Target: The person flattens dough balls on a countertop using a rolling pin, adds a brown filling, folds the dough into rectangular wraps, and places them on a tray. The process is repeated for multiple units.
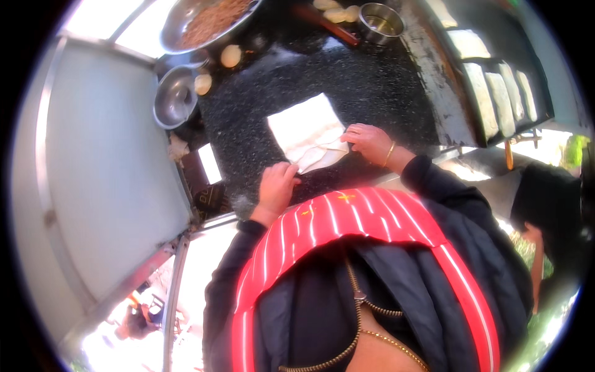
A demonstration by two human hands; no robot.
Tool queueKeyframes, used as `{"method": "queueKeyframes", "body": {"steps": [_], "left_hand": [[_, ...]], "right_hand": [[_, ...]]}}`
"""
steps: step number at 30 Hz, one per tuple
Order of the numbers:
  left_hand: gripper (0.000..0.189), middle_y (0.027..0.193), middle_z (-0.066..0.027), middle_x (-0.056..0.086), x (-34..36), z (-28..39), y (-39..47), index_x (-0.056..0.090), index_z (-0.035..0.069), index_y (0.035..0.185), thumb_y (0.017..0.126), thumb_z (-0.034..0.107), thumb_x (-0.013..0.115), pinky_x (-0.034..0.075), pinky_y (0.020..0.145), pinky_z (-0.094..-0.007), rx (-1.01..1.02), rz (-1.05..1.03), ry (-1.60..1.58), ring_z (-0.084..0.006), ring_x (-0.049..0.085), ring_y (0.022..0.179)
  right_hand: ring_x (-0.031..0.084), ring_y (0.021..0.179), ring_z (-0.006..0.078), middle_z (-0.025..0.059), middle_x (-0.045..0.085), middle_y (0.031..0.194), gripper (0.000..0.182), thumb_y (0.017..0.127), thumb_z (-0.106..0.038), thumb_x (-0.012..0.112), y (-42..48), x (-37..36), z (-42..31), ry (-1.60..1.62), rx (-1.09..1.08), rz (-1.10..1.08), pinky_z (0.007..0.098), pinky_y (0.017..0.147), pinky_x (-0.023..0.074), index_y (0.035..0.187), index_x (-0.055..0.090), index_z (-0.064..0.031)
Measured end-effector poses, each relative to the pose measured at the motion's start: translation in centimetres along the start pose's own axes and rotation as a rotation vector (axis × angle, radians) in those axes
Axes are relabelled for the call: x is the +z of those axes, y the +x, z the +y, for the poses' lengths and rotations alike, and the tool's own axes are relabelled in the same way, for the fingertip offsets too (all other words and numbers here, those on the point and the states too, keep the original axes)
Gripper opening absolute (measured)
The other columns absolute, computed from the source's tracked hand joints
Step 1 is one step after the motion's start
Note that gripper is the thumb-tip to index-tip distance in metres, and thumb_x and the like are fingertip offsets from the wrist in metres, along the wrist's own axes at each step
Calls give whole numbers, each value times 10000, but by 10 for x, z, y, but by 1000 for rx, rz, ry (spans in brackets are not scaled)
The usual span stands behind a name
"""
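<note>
On the dark speckled countertop (386,88) lies a flat sheet of pale dough (307,123), its near part folded over in loose, overlapping layers. The fingers of my left hand (277,183) pinch the near left corner of the dough. At the right edge, my right hand (369,142) grips the folded part between thumb and fingers. A thin bracelet circles my right wrist. The far part of the sheet lies flat and bright, and what is inside the fold is hidden.
A steel bowl (173,100) and a larger basin of brown crumbly filling (211,28) stand at the left. Dough balls (231,56) sit beside them. At the back are a wooden rolling pin (339,32) and a steel oil bowl (381,24). Long dough pieces (481,100) rest on a griddle (506,37).
</note>
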State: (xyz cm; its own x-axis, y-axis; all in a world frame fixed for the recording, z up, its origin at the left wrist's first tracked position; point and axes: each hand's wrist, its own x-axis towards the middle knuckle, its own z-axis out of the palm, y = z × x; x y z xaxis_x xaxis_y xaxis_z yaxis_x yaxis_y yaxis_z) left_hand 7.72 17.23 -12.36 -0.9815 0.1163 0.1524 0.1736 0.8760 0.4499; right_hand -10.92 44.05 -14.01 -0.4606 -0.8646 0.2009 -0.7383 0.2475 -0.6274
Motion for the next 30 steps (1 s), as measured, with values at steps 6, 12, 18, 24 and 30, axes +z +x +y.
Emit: {"method": "queueKeyframes", "body": {"steps": [6,12,18,24,30], "left_hand": [[138,873,-96,592,15,-9,24,568,64,886,859,127,689,506,689,-380,-7,28,-52,-278,627,836],[226,954,-250,678,38,-28,21,578,67,1091,985,265,555,515,780,-483,-716,-21,-524,-452,643,906],[309,1182,-166,657,13,-17,33,655,53,1068,798,178,738,514,871,-468,-238,-178,-176,-405,618,1056],[208,1004,-213,663,-4,-43,80,653,53,990,870,218,695,511,872,-447,-466,159,-403,-432,622,990],[188,894,-127,641,-93,-55,123,610,11,1026,887,129,656,498,787,-373,-243,287,-649,-218,594,829]], "right_hand": [[634,925,270,59,620,1008,125,848,-43,643,20,16,-3,158,42,7,350,760,523,963,629,-91],[558,687,81,-4,609,801,68,1004,-81,549,39,28,-6,770,600,69,254,617,476,1070,536,-86],[646,1053,301,122,662,1105,471,686,-24,840,36,44,10,175,218,-1,383,887,540,1130,691,-70],[619,983,334,64,676,918,106,781,-69,658,109,22,-15,-33,206,267,383,820,496,848,664,-152],[565,838,141,8,570,881,311,665,49,783,157,-40,-22,647,141,298,291,768,486,908,617,-55]]}}
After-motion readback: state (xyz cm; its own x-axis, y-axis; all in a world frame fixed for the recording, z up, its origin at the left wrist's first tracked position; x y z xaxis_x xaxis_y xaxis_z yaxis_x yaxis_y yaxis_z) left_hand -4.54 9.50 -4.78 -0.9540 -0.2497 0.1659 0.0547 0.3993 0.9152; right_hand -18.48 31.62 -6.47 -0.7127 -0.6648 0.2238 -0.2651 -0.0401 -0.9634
